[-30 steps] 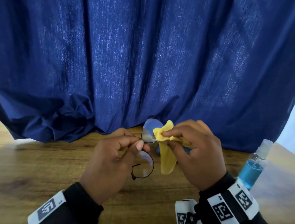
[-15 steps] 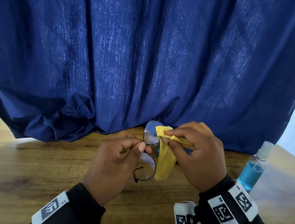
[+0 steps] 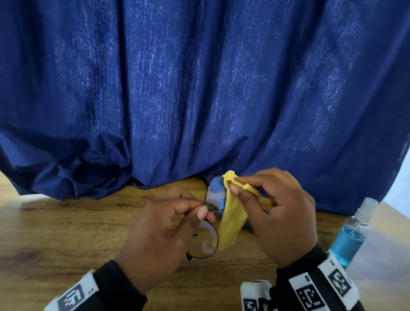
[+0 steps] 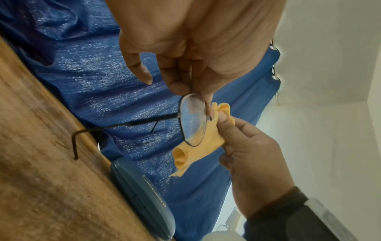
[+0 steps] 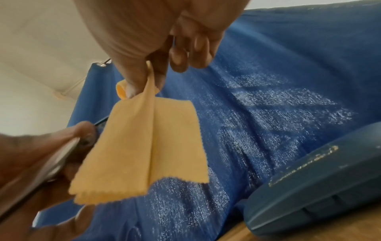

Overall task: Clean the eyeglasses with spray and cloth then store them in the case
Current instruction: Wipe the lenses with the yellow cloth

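The left hand (image 3: 165, 228) pinches the glasses (image 3: 209, 217) at the bridge, holding them above the table (image 3: 43, 240) with 1 lens far and 1 near, so their long axis runs away from the person. The right hand (image 3: 278, 211) pinches the yellow cloth (image 3: 230, 222) over the right edge of the far lens, and the rest hangs down. The closed case (image 5: 309, 187) lies on the table beyond and under the right hand, mostly hidden in the head view. The spray bottle (image 3: 352, 232) stands far right. Whether cloth covers both lens faces is unclear.
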The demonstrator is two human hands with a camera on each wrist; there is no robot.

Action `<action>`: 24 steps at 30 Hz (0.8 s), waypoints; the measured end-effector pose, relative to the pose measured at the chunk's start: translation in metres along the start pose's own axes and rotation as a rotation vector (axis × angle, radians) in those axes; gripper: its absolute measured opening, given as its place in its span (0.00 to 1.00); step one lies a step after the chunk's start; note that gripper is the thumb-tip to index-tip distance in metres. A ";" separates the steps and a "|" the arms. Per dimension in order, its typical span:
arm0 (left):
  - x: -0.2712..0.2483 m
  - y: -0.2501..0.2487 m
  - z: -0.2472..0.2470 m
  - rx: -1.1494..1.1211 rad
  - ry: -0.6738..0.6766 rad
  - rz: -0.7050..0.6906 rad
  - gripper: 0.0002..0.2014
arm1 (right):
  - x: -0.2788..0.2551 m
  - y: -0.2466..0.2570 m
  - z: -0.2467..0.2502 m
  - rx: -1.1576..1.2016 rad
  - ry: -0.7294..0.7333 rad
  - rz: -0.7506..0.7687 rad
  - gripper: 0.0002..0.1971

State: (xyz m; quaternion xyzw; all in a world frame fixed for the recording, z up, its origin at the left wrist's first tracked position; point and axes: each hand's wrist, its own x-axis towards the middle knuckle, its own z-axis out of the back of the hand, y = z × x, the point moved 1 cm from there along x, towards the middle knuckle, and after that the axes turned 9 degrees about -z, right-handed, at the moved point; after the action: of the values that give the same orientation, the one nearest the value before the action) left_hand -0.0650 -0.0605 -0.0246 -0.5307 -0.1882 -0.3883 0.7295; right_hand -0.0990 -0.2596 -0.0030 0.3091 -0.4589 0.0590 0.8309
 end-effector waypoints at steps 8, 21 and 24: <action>-0.002 0.001 -0.002 0.034 0.014 -0.042 0.11 | -0.001 0.002 -0.001 -0.006 -0.014 0.026 0.07; -0.002 0.000 -0.002 0.052 -0.005 -0.051 0.10 | -0.003 0.006 -0.003 0.028 0.031 0.020 0.06; -0.001 -0.001 -0.001 0.076 0.000 -0.052 0.10 | 0.000 0.003 -0.001 -0.028 -0.011 -0.023 0.05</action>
State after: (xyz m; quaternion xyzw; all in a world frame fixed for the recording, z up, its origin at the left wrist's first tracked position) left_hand -0.0665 -0.0614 -0.0255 -0.4976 -0.2166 -0.3996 0.7387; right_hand -0.0990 -0.2565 -0.0022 0.3031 -0.4605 0.0414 0.8333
